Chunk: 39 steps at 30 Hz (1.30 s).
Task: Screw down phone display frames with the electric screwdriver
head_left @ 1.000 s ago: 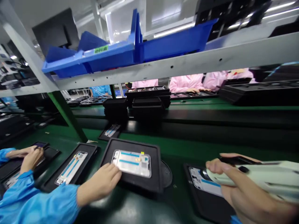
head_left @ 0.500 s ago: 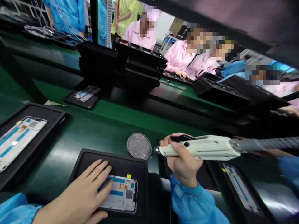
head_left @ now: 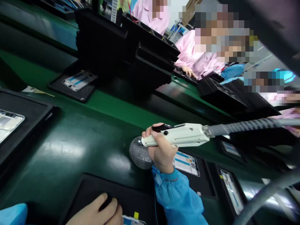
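R hand [head_left: 162, 154] grips hose-fed tool [head_left: 180, 135], L hand [head_left: 96, 212] on black tray [head_left: 100, 186]

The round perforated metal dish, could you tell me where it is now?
In the head view, the dish sits centrally on the green bench, partly behind the right hand holding a white tool.

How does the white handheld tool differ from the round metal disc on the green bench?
The white handheld tool is long and smooth; the round metal disc is full of small holes. The tool is gripped in the right hand and trails a grey hose; the disc rests on the green bench. Both are partly hidden by that hand.
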Each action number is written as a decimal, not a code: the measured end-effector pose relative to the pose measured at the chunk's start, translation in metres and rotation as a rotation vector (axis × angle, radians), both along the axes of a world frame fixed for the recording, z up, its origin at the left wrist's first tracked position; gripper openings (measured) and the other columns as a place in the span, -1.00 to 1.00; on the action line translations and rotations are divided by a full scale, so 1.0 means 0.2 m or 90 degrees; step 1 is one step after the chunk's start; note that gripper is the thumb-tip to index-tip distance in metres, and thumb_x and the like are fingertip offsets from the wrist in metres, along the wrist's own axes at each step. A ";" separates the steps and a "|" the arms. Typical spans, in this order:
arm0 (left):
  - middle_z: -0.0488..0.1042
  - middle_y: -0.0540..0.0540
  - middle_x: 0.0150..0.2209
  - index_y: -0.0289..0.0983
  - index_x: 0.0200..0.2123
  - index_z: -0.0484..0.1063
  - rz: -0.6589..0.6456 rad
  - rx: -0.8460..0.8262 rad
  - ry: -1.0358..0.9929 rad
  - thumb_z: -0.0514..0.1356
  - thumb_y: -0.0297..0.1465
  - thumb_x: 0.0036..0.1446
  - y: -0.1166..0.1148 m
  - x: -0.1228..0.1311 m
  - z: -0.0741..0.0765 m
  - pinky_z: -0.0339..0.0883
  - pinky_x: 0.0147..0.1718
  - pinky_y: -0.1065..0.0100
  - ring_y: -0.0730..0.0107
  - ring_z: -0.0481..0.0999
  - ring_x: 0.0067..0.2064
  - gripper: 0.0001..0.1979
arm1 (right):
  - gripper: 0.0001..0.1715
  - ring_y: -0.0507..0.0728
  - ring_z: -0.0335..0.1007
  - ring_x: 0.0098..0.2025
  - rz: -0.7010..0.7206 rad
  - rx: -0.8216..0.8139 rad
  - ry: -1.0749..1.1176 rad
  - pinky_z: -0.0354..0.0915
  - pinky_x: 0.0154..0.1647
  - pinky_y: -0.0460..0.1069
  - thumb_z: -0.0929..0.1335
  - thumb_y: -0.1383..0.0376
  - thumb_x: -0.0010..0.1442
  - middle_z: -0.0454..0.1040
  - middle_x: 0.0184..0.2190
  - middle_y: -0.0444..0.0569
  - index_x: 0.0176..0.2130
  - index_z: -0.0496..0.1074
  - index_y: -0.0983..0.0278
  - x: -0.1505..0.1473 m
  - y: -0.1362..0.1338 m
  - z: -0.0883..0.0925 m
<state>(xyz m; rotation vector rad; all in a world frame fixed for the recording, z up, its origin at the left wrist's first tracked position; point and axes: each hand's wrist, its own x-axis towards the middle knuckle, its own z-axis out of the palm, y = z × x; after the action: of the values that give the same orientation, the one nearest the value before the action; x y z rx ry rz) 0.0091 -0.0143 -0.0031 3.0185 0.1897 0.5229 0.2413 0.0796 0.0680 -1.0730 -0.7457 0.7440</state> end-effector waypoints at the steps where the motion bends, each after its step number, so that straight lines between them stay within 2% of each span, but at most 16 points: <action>1: 0.56 0.00 -0.09 -0.21 -0.05 0.51 0.002 0.001 -0.009 0.16 -0.37 0.34 0.02 0.01 0.01 0.23 -0.02 0.32 0.36 0.45 -0.07 -0.82 | -0.80 0.03 0.35 -0.50 0.000 -0.002 -0.001 0.32 -0.43 0.02 0.44 0.38 -0.05 0.39 -0.56 -0.18 -0.33 0.43 0.26 0.00 0.00 -0.01; 5: 0.57 -0.01 -0.12 -0.25 -0.07 0.52 0.019 -0.021 -0.030 0.16 -0.37 0.33 0.05 0.02 0.03 0.21 -0.07 0.30 0.35 0.45 -0.09 -0.82 | -0.81 0.03 0.36 -0.49 0.002 -0.011 -0.006 0.32 -0.43 0.02 0.44 0.38 -0.05 0.39 -0.57 -0.18 -0.34 0.44 0.26 0.00 0.01 -0.04; 13: 0.61 0.03 -0.14 -0.23 -0.09 0.50 0.048 -0.053 -0.088 0.11 -0.39 0.35 0.11 0.03 0.10 0.17 -0.03 0.21 0.29 0.47 -0.10 -0.82 | -0.84 0.02 0.35 -0.51 -0.010 -0.007 -0.011 0.31 -0.47 -0.01 0.45 0.40 -0.07 0.39 -0.58 -0.19 -0.37 0.45 0.27 -0.01 0.01 -0.05; 17: 0.61 0.03 -0.11 -0.22 -0.08 0.50 0.039 -0.059 -0.091 0.09 -0.37 0.37 0.13 0.02 0.13 0.19 -0.04 0.21 0.30 0.49 -0.09 -0.80 | -0.83 0.01 0.34 -0.52 -0.019 0.000 -0.011 0.30 -0.49 -0.02 0.45 0.41 -0.09 0.38 -0.58 -0.20 -0.38 0.45 0.26 -0.02 0.02 -0.05; 21: 0.60 0.05 -0.08 -0.19 -0.10 0.51 -0.006 -0.065 -0.075 0.14 -0.32 0.35 0.15 0.02 0.15 0.23 -0.01 0.23 0.33 0.50 -0.05 -0.84 | -0.83 0.02 0.34 -0.52 -0.021 0.001 -0.012 0.31 -0.47 0.00 0.44 0.41 -0.08 0.38 -0.59 -0.20 -0.38 0.44 0.26 -0.02 0.01 -0.05; 26: 0.59 0.05 -0.05 -0.19 -0.10 0.51 -0.038 -0.067 -0.053 0.18 -0.33 0.33 0.16 0.02 0.15 0.27 0.00 0.25 0.35 0.50 -0.04 -0.85 | -0.84 0.02 0.34 -0.51 -0.022 0.003 -0.008 0.30 -0.46 0.00 0.43 0.41 -0.08 0.38 -0.57 -0.19 -0.39 0.43 0.27 -0.02 0.01 -0.06; 32: 0.58 -0.07 -0.01 -0.26 -0.06 0.51 0.009 -0.032 -0.053 0.20 -0.30 0.31 0.11 0.01 0.11 0.21 0.10 0.24 0.26 0.47 0.04 -0.78 | -0.82 0.03 0.34 -0.51 -0.027 0.003 -0.009 0.30 -0.46 0.00 0.44 0.39 -0.06 0.36 -0.59 -0.19 -0.35 0.44 0.27 -0.03 0.02 -0.08; 35: 0.59 -0.09 -0.02 -0.29 -0.07 0.52 0.046 -0.025 -0.067 0.15 -0.30 0.34 0.11 0.01 0.12 0.18 0.12 0.21 0.23 0.50 0.03 -0.76 | -0.82 0.02 0.33 -0.51 -0.030 0.014 -0.011 0.30 -0.46 -0.01 0.44 0.39 -0.07 0.35 -0.59 -0.19 -0.35 0.43 0.27 -0.02 0.01 -0.04; 39: 0.57 -0.20 0.01 -0.35 -0.05 0.53 0.039 -0.062 -0.034 0.12 -0.10 0.33 0.11 0.01 0.16 0.18 0.14 0.16 0.13 0.51 0.07 -0.57 | -0.83 0.02 0.31 -0.50 -0.035 0.028 -0.030 0.30 -0.46 -0.02 0.42 0.35 -0.07 0.32 -0.60 -0.20 -0.37 0.44 0.25 0.01 -0.10 0.09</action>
<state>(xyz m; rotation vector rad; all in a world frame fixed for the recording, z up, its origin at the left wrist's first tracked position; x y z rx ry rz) 0.0108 0.0086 0.0280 2.9083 0.2970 0.5813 0.2437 0.0594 0.0867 -1.0698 -0.7669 0.6540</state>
